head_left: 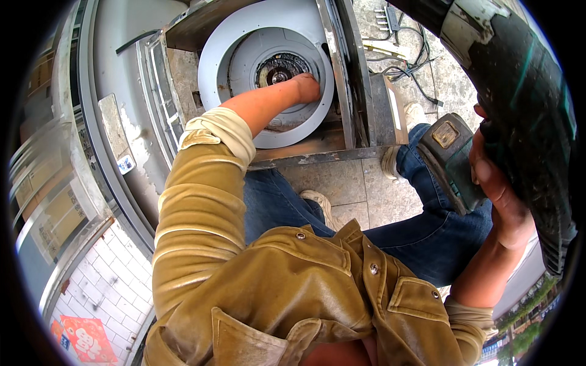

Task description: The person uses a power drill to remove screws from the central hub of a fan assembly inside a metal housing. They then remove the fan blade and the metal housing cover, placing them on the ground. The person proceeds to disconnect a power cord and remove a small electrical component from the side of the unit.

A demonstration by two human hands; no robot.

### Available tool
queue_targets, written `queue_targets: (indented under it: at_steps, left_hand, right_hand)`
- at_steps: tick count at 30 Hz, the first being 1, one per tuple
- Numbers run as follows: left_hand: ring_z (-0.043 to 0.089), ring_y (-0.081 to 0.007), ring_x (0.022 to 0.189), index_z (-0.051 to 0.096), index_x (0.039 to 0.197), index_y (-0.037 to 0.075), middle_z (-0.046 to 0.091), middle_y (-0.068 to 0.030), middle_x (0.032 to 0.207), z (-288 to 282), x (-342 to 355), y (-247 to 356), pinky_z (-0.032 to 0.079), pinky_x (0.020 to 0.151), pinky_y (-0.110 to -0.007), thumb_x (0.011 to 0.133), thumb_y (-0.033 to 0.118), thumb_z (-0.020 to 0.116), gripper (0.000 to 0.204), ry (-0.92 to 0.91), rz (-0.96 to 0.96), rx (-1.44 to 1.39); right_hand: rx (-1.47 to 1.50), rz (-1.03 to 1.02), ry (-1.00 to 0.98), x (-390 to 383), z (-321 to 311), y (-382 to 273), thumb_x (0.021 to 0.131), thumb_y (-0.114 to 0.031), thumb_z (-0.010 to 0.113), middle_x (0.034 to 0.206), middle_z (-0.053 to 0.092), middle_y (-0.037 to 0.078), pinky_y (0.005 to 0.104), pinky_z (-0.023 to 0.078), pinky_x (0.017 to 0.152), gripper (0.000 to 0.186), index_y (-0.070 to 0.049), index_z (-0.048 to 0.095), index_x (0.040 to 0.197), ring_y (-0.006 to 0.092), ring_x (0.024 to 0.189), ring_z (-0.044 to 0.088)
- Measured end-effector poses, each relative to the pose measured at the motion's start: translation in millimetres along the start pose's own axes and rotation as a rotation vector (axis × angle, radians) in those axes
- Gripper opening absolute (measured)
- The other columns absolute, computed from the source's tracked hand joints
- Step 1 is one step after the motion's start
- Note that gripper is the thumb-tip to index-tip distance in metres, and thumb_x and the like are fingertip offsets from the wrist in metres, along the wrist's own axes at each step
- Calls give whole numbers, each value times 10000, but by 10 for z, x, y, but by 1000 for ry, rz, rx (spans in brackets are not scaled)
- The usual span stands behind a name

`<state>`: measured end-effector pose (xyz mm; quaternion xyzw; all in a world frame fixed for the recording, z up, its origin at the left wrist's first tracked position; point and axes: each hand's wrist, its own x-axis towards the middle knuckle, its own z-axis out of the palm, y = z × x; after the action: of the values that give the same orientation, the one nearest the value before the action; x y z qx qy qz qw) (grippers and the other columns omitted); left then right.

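My left hand [307, 88] reaches through the round opening of a grey metal blower housing [210, 58]. It looks closed, near the right inner side of the ring; its fingertips are turned away, so what they hold, if anything, is hidden. Beside it, deep inside the housing, sits a greasy, dark round hub [279, 74]. At the right, my right hand [497, 186] is wrapped round the grip of a black and teal cordless power tool [519, 104]. The tool is raised close to the camera, its battery pack [448, 160] at the grip's lower end. Its working tip is out of view.
A dirty metal box frame [360, 79] surrounds the blower in front of my knees. Black cables [421, 61] and a power strip [387, 21] lie on the tiled floor [348, 183] beyond it. Along the left runs a metal-framed cabinet [91, 116] beside a white tiled wall [116, 262].
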<state>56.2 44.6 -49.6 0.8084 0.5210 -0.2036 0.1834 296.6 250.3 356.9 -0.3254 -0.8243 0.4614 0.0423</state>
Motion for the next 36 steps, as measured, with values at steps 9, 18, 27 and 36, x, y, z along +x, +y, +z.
queue_targets:
  at_steps: [9,18,27,36]
  left_hand:
    - [667,-218,732,708,671,185,683,0,721,-257,-129,45,467,669,-344,752,184,537,189,33,34,139]
    - [669,-213,768,719,696,182,685,-2,736,-226,-141,56,478,695,-335,734,182,547,176,6,7,80]
    - [676,-240,763,733,737,147,700,-29,781,-305,-76,62,503,656,-361,734,145,556,177,-75,-25,28]
    - [676,-249,864,729,783,120,703,-59,861,-344,-119,-6,524,745,-385,758,129,551,179,-80,12,-88]
  right_hand:
    - [-127,-76,-54,-34,-63,107,709,-67,747,1004,616,124,233,423,655,620,36,485,1262,128,742,558]
    - [-155,-91,-29,-44,-45,109,724,-93,756,931,613,93,222,407,634,611,47,489,1256,125,720,542]
    - [-258,-181,-49,-50,-34,146,725,-92,759,935,611,89,223,404,622,616,50,485,1258,127,714,538]
    - [-165,-110,-59,-36,-18,73,733,-106,758,934,599,88,219,391,612,621,57,472,1259,115,701,529]
